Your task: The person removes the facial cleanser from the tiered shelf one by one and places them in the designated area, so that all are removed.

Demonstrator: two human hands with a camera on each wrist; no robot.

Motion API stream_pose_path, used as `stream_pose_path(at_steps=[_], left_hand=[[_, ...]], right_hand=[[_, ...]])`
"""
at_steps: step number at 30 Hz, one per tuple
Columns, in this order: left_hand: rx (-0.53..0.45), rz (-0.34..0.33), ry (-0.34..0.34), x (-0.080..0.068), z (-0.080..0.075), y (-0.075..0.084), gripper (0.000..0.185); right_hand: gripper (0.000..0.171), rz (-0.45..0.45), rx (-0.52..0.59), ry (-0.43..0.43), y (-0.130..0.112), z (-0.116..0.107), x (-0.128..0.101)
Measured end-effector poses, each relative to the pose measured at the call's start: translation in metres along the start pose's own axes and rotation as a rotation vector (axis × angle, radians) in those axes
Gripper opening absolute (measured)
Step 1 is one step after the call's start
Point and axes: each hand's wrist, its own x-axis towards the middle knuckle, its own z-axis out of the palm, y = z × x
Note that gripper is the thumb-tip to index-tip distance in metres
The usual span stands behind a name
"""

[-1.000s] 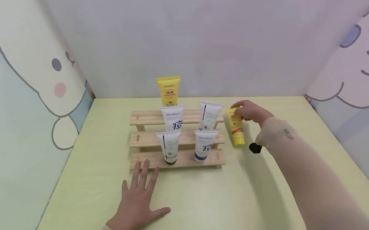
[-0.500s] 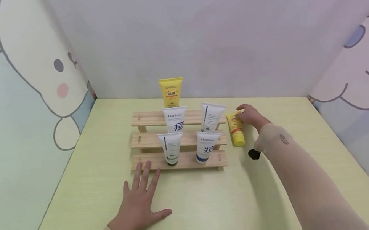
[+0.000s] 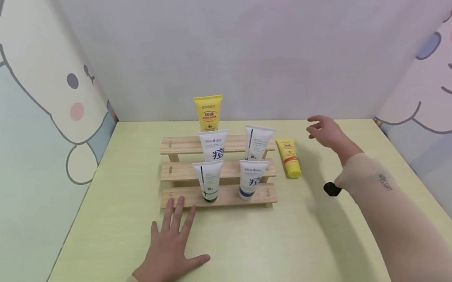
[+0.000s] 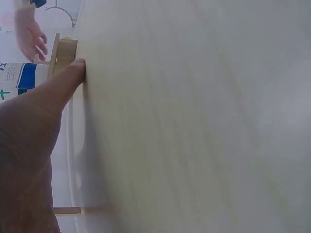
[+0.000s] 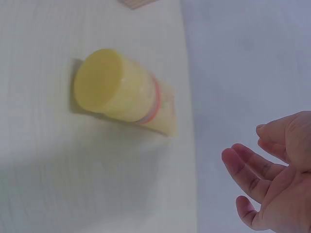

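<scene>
Right hand [image 3: 326, 132] fingers loose, empty, near small yellow tube [image 3: 289, 157] lying flat; left hand [image 3: 170, 244] flat on table [image 3: 266, 258]. Regrip tube mid-body.

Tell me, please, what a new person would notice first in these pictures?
First, the stepped wooden rack in the middle of the pale green table, with five tubes standing on it, a yellow one at the top. Then the small yellow tube lying on the table right of the rack, with the right hand open just beyond it.
</scene>
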Motion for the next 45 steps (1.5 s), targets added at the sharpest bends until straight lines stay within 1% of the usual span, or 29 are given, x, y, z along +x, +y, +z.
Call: stream_pose_path(at_steps=[4, 7, 11, 15, 18, 21, 24, 26, 29, 34, 36, 39, 41, 45], left_hand=[[0.002, -0.006, -0.005, 0.0, 0.0, -0.001, 0.117], [0.0, -0.007, -0.005, 0.0, -0.001, -0.001, 0.117], [-0.007, -0.008, -0.005, 0.0, -0.002, -0.001, 0.116], [-0.004, -0.005, -0.005, 0.001, -0.002, -0.001, 0.116], [0.001, -0.006, -0.004, 0.002, -0.001, -0.002, 0.117], [0.007, -0.007, -0.002, 0.002, -0.001, -0.003, 0.117], [0.014, -0.005, 0.0, 0.002, -0.001, -0.004, 0.117], [0.014, -0.005, 0.0, 0.002, -0.001, -0.004, 0.116], [0.007, -0.006, -0.001, 0.002, -0.002, -0.004, 0.116], [-0.008, -0.007, -0.013, 0.002, -0.002, -0.003, 0.116], [-0.01, -0.009, -0.017, 0.001, -0.001, -0.003, 0.116], [-0.019, -0.011, -0.023, 0.001, -0.001, -0.003, 0.116], [-0.026, -0.012, -0.024, 0.001, -0.001, -0.003, 0.116], [-0.029, -0.012, -0.022, 0.001, 0.0, -0.002, 0.116]], right_hand=[[0.06, -0.073, 0.07, 0.099, -0.018, -0.016, -0.023], [0.06, -0.133, 0.123, 0.167, -0.028, -0.019, -0.044], [0.056, -0.261, 0.201, 0.237, -0.034, -0.012, -0.073], [0.047, -0.397, 0.341, 0.264, -0.034, 0.004, -0.095], [0.042, -0.469, 0.417, 0.263, -0.033, 0.015, -0.104], [0.04, -0.52, 0.445, 0.272, -0.035, 0.022, -0.106], [0.04, -0.569, 0.461, 0.29, -0.042, 0.023, -0.102], [0.04, -0.598, 0.448, 0.295, -0.052, 0.021, -0.098], [0.04, -0.626, 0.382, 0.28, -0.074, 0.015, -0.092], [0.044, -0.644, 0.189, 0.231, -0.124, 0.006, -0.083], [0.045, -0.652, 0.128, 0.203, -0.146, 0.003, -0.08], [0.045, -0.66, 0.05, 0.145, -0.178, 0.001, -0.074], [0.046, -0.658, 0.006, 0.092, -0.197, 0.001, -0.069], [0.048, -0.653, -0.076, -0.018, -0.224, 0.008, -0.057]])
